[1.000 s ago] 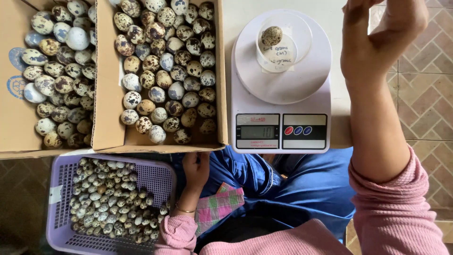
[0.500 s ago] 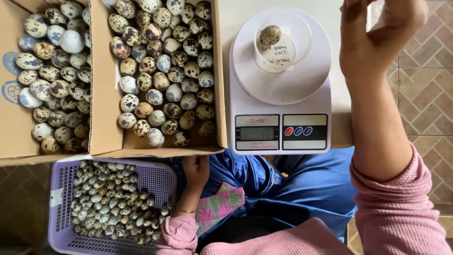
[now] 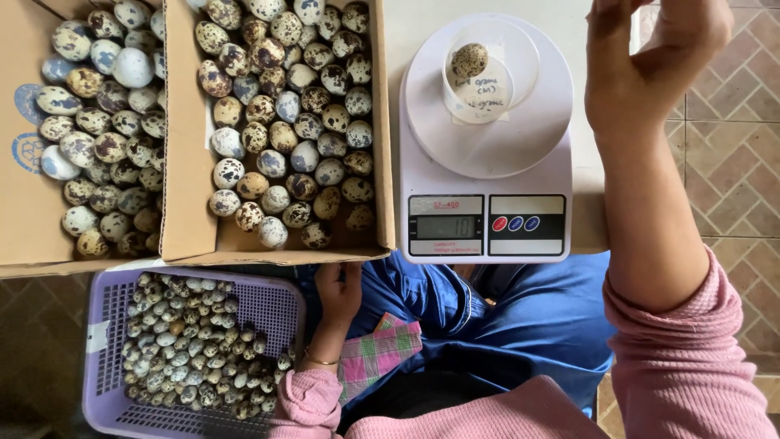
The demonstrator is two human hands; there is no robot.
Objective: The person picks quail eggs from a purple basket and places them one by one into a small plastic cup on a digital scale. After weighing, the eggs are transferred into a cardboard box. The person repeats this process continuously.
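A single speckled egg (image 3: 469, 59) lies in a small clear cup (image 3: 497, 89) on the round pan of a white digital kitchen scale (image 3: 487, 162), whose display is lit. My right hand (image 3: 650, 57) is raised to the right of the scale, fingers curled upward and cut off by the frame's top edge, so whatever they hold is hidden. My left hand (image 3: 337, 291) rests low at the front edge of a cardboard box (image 3: 382, 122), next to a purple basket (image 3: 272, 313). Its fingertips are tucked under the box.
Two open cardboard boxes, the second at the left (image 3: 24, 211), hold several speckled eggs each. The purple plastic basket is full of smaller-looking speckled eggs (image 3: 187, 349). Blue cloth (image 3: 504, 317) covers my lap. Patterned floor tiles (image 3: 731, 162) lie to the right.
Both hands stay almost where they were. The view has shifted slightly. The egg remains in the cup on the scale.
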